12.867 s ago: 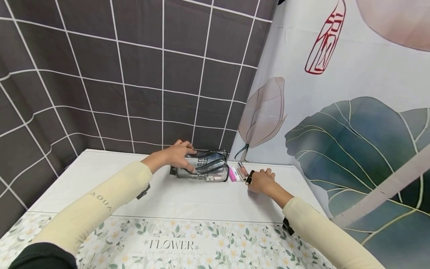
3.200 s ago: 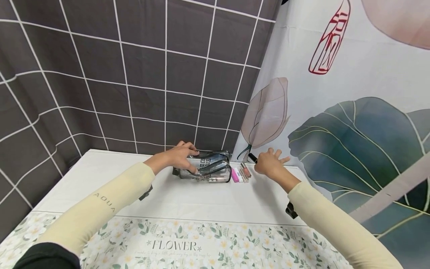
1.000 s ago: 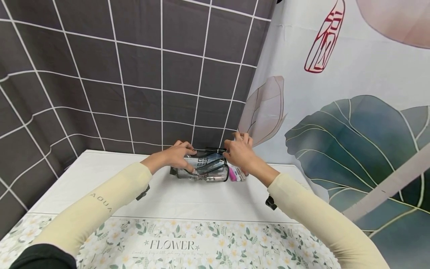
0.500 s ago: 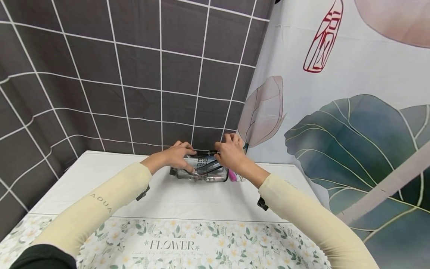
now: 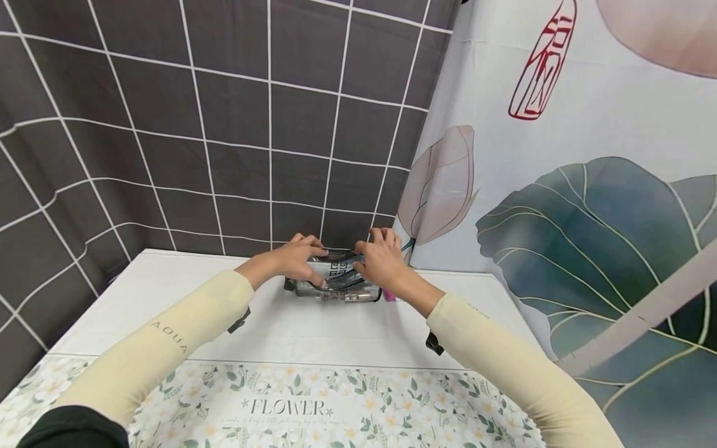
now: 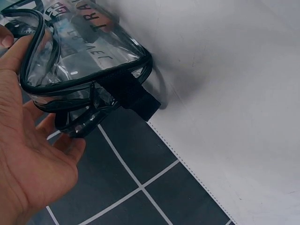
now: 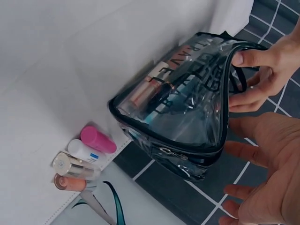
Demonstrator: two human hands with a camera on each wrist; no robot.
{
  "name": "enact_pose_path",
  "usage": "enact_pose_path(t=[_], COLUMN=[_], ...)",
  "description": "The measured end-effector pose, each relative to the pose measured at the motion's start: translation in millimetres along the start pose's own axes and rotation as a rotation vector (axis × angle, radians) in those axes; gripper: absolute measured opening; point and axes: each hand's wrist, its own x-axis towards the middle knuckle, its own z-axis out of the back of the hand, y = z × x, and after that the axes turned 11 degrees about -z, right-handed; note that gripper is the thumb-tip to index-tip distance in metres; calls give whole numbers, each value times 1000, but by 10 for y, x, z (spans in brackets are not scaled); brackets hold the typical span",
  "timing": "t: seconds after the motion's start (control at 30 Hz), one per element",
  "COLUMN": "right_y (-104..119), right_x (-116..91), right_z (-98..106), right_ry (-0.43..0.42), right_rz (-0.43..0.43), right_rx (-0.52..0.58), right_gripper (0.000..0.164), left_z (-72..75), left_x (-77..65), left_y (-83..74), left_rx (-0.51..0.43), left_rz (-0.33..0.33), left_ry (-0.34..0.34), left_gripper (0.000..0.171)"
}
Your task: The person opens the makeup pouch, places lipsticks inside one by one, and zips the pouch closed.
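A clear toiletry bag (image 5: 338, 272) with black piping and "TRAVEL" lettering lies on the white table against the dark wall cloth. My left hand (image 5: 297, 258) holds its mouth open from the left, thumb on the near edge, fingers behind. Over the right part of the mouth is my right hand (image 5: 383, 261); the right wrist view shows its fingers spread at the rim, holding nothing visible. Through the plastic I see a rose-gold and clear tube (image 7: 143, 91) and a black tube (image 7: 159, 96).
Right of the bag lie a pink tube (image 7: 97, 139), a white tube (image 7: 86, 152), a gold-capped clear bottle (image 7: 70, 164) and a peach lip gloss (image 7: 70, 183). A dark grid cloth (image 5: 235, 155) closes off the back. Floral cloth (image 5: 280, 386) covers the table front.
The right hand picked up a black tube beside the bag, carried it left over the mouth and let it go inside. The left hand keeps its hold on the bag.
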Motion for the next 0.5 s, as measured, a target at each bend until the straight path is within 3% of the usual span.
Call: enact_pose_path(t=[0.5], right_y=[-176], right_x=[3], right_z=[87], right_ry=[-51], right_rz=[-8], right_rx=[29], right_gripper=[26], left_z=[9], left_x=[-12], left_y=[-12], left_rx=[-10], left_rz=[-10], left_ry=[-8], left_gripper=[90])
